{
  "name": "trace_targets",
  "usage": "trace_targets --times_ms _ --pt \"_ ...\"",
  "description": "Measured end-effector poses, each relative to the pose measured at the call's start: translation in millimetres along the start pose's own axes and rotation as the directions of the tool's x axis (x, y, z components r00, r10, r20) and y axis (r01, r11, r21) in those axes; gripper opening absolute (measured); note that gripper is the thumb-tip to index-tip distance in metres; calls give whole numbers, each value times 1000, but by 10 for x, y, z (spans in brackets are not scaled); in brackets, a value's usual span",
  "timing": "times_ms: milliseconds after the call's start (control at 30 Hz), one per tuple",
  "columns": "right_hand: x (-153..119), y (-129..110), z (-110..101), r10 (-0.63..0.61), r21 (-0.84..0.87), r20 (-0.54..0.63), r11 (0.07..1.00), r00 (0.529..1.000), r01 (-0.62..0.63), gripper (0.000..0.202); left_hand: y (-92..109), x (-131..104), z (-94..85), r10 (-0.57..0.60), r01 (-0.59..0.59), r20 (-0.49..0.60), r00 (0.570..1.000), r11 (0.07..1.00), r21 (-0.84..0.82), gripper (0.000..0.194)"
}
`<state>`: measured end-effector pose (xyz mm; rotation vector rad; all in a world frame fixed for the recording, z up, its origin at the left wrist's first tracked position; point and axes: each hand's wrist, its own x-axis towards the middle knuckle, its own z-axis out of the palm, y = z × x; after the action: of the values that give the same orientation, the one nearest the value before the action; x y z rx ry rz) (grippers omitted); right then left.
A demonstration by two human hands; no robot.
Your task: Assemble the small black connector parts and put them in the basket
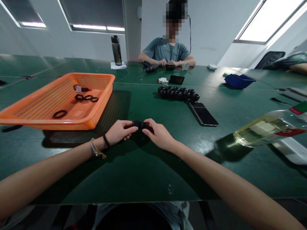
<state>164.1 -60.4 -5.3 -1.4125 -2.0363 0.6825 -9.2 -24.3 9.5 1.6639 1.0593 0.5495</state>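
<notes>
My left hand (pixel 120 131) pinches one end of a small black cylindrical part (pixel 137 124) between thumb and fingers. At its other end, my right hand (pixel 158 134) closes its thumb and fingertips on the same dark part. Whether this is one piece or two pieces fitted together, I cannot tell. The part is held level just above the green table (pixel 134 179). Left of my hands stands an orange perforated basket (pixel 92 125) with several black rings (pixel 88 97) and a small dark item with a white tag (pixel 80 89) inside.
Beyond my hands lie rows of round black parts (pixel 177 93) and a phone (pixel 205 114). A bottle of yellow liquid (pixel 261 127) lies at the right, a blue tray (pixel 240 81) behind it. Across the table sits a person (pixel 168 51) near a dark bottle (pixel 116 51) and a power drill (pixel 150 67).
</notes>
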Motion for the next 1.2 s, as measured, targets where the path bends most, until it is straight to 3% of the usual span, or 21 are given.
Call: trace_targets --times_ms 1200 --pt "1 -15 -16 -5 -33 1 999 1000 5 21 -29 9 -11 18 -19 16 1000 999 29 18"
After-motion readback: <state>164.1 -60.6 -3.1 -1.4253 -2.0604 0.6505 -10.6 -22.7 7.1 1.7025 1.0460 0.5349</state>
